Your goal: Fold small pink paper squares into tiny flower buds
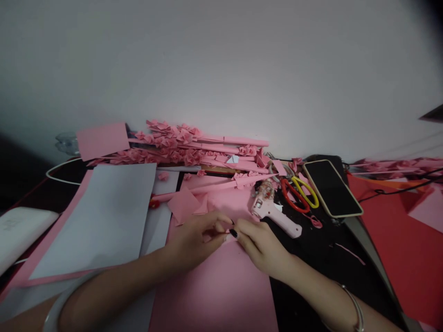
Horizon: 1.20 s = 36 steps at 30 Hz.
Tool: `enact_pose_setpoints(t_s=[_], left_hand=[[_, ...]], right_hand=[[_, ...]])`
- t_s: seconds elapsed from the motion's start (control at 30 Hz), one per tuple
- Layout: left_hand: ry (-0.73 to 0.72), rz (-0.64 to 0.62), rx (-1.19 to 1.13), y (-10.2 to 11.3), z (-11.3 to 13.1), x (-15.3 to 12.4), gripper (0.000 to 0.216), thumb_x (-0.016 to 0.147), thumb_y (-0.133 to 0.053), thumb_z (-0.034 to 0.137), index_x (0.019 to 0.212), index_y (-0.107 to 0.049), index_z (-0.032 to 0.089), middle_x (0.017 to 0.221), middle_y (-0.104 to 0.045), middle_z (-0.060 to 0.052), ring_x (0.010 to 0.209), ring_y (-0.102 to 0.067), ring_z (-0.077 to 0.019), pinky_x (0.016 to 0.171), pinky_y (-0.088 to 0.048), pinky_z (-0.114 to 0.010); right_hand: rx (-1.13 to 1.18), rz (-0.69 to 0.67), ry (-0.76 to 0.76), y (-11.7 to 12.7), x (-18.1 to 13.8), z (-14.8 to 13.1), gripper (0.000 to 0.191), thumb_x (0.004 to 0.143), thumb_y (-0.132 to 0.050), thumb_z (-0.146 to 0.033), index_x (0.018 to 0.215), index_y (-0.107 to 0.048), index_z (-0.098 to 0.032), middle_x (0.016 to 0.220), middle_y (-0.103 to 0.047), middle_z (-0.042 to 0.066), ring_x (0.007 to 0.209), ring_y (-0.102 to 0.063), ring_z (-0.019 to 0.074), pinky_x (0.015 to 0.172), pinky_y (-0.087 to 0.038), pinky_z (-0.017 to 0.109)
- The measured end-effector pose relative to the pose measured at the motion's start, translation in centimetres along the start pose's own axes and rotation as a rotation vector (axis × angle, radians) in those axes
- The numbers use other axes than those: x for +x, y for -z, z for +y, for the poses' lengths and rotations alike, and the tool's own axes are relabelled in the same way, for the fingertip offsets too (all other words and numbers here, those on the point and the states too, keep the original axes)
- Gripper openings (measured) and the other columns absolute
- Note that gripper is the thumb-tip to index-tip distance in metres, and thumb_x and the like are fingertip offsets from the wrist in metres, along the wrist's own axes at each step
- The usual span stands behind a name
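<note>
My left hand (199, 237) and my right hand (258, 244) meet over a large pink paper sheet (221, 286) on the table. Both pinch a small pink paper piece (224, 236) between their fingertips; most of it is hidden by the fingers. A folded pink paper square (183, 204) lies just beyond my left hand. A pink glue gun (273, 210) lies just beyond my right hand, on the black mat.
A pile of pink paper flowers on rolled stems (194, 147) runs along the white wall. White sheets (100, 216) lie at left. Red and yellow scissors (299, 193) and a phone (332, 186) sit at right, beside red paper (408, 249).
</note>
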<state>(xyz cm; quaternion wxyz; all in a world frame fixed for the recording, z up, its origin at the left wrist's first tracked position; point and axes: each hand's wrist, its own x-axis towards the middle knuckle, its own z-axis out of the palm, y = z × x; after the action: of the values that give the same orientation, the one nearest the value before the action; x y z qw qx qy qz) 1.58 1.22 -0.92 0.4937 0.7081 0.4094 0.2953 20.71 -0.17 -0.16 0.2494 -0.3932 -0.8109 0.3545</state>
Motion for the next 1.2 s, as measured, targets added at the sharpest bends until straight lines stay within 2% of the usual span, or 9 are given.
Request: enact_pose_setpoints(t_s=[0.17,0.37,0.53,0.73,0.87,1.03,1.2], left_hand=[[-0.056,0.057,0.193,0.38,-0.09,0.04,0.010,0.079,-0.057,0.020,0.077,-0.067,0.019,0.067,-0.065,0.000,0.056,-0.053,-0.0124,0.054,-0.040,-0.023],[0.201,0.003,-0.175,0.27,0.52,0.20,0.011,0.078,-0.060,0.023,0.074,-0.068,0.015,0.068,-0.069,-0.002,0.065,-0.064,-0.0146,0.061,-0.050,-0.023],[0.303,-0.041,-0.322,0.14,0.46,0.45,0.010,0.080,-0.058,0.023,0.076,-0.063,0.015,0.069,-0.070,-0.001,0.067,-0.066,-0.0155,0.062,-0.053,-0.025],[0.244,-0.168,-0.294,-0.05,0.06,0.29,0.016,0.082,-0.053,0.025,0.074,-0.061,0.015,0.065,-0.067,-0.002,0.060,-0.065,-0.0139,0.057,-0.053,-0.024],[0.235,-0.114,-0.351,0.02,0.53,0.20,0.018,0.084,-0.051,0.025,0.072,-0.058,0.015,0.067,-0.066,-0.002,0.061,-0.065,-0.0133,0.057,-0.052,-0.024],[0.215,-0.063,-0.383,0.34,0.84,0.39,0.018,0.084,-0.052,0.028,0.073,-0.058,0.016,0.068,-0.067,-0.002,0.062,-0.064,-0.0139,0.059,-0.053,-0.026],[0.213,-0.093,-0.317,0.23,0.67,0.40,0.016,0.082,-0.054,0.024,0.069,-0.058,0.015,0.064,-0.064,-0.002,0.061,-0.064,-0.0156,0.060,-0.052,-0.027]], right_hand=[[0.018,0.022,-0.048,0.16,0.27,0.14,0.021,0.090,-0.041,-0.013,0.070,-0.042,-0.019,0.061,-0.039,-0.005,0.054,-0.039,0.0101,0.053,-0.029,0.023],[0.142,0.095,-0.143,-0.06,0.31,0.47,0.017,0.091,-0.047,-0.024,0.075,-0.049,-0.018,0.056,-0.044,-0.005,0.049,-0.040,0.0090,0.048,-0.029,0.021],[0.112,0.085,-0.109,-0.06,0.23,0.40,0.028,0.093,-0.041,-0.017,0.065,-0.044,-0.018,0.054,-0.046,-0.005,0.047,-0.042,0.0081,0.049,-0.031,0.020],[0.020,0.074,-0.072,-0.06,0.28,0.40,0.028,0.091,-0.041,-0.015,0.064,-0.037,-0.020,0.054,-0.041,-0.005,0.048,-0.040,0.0090,0.049,-0.029,0.022],[0.122,0.099,-0.143,0.02,0.39,0.22,0.032,0.095,-0.038,-0.020,0.063,-0.038,-0.020,0.053,-0.042,-0.005,0.047,-0.040,0.0086,0.049,-0.032,0.021],[0.244,0.090,-0.146,-0.12,0.30,0.32,0.027,0.093,-0.043,-0.022,0.066,-0.047,-0.018,0.054,-0.046,-0.005,0.046,-0.041,0.0078,0.046,-0.033,0.020],[0.381,0.231,-0.260,-0.51,0.36,0.62,0.014,0.088,-0.050,-0.022,0.074,-0.052,-0.018,0.053,-0.050,-0.005,0.042,-0.042,0.0073,0.040,-0.033,0.018]])
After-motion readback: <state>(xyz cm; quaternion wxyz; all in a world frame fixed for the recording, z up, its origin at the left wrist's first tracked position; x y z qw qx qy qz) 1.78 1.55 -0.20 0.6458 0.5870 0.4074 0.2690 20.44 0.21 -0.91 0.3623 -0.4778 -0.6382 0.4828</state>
